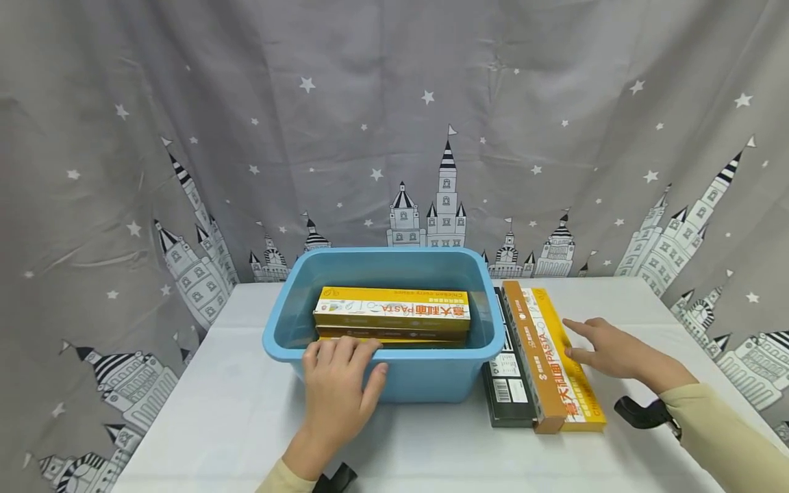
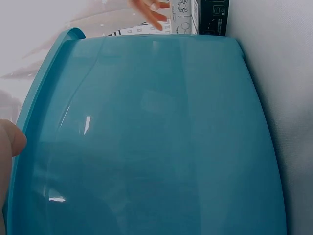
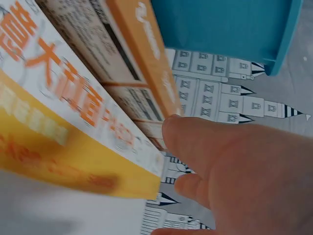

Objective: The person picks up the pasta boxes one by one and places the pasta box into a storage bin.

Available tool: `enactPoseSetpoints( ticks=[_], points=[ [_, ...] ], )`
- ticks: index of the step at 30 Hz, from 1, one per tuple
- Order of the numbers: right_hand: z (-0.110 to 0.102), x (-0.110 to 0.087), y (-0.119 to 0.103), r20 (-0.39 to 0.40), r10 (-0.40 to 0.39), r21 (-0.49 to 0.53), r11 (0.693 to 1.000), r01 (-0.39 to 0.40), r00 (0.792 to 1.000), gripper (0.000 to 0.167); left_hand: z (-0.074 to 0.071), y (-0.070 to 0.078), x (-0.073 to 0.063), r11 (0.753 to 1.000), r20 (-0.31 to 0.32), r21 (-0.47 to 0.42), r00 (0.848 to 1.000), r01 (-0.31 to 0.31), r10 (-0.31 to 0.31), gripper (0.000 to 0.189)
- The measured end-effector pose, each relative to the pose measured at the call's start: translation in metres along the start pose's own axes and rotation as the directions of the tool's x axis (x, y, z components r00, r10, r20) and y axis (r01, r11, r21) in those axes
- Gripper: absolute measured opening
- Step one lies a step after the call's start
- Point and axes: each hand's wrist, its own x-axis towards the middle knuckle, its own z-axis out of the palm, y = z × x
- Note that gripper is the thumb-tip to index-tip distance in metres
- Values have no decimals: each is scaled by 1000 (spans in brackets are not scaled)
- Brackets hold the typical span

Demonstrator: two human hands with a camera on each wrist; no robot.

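Note:
My left hand (image 1: 337, 387) grips the front rim of a blue plastic bin (image 1: 425, 373), fingers over the edge and thumb against the outer wall. In the left wrist view, part of that hand (image 2: 10, 142) shows at the rim. Two long pasta boxes lie stacked in the bin, a yellow-and-white one (image 1: 394, 308) on top and another (image 1: 394, 335) beneath. Right of the bin, my right hand (image 1: 610, 346) reaches with extended fingers over the right edge of a yellow-and-white pasta box (image 1: 570, 370); whether it touches is hard to tell.
Between the bin and that pasta box, an orange-brown box (image 1: 531, 356) and a black box (image 1: 510, 376) lie side by side on the white table (image 1: 228, 383). A grey curtain (image 1: 370, 123) with printed castles and stars hangs behind the table.

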Motion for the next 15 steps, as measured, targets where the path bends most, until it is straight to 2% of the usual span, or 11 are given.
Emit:
enactPoseSetpoints(
  ticks=[6, 15],
  points=[
    [17, 0, -2, -7, 27, 38, 999, -27, 1000, 74, 0, -1, 0, 1000, 7, 4, 1000, 5, -5, 48],
    [49, 0, -6, -68, 11, 131, 991, -2, 998, 72, 0, -1, 0, 1000, -3, 7, 1000, 2, -2, 49]
  ],
)
